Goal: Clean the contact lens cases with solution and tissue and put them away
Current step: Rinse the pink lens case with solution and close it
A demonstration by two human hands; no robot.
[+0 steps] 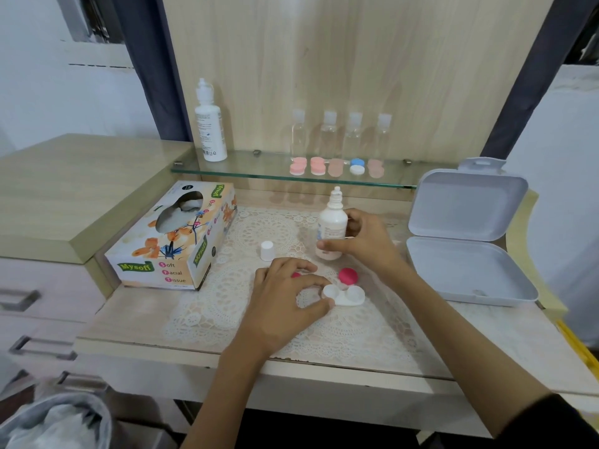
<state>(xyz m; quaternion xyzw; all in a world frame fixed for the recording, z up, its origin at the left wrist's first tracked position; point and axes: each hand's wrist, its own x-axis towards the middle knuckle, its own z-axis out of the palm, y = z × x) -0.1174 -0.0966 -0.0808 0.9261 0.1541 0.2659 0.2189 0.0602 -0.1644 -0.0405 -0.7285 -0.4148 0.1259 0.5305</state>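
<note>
A white two-cup contact lens case [345,295] lies uncapped on the lace mat. My left hand [285,296] pinches its left cup between thumb and fingers. One pink cap [348,276] stands behind the case; another pink cap [295,275] shows partly under my left fingers. My right hand [363,243] grips a small white solution bottle [331,225], upright on the mat with its nozzle bare. The bottle's white cap [267,250] stands to its left. A tissue box [175,238] sits at the left.
An open grey plastic box [466,251] lies at the right. A glass shelf [252,171] behind carries a tall white bottle [210,124], several clear bottles [340,134] and several capped lens cases [337,166]. Drawers are at the left, a bin with a liner [55,419] below.
</note>
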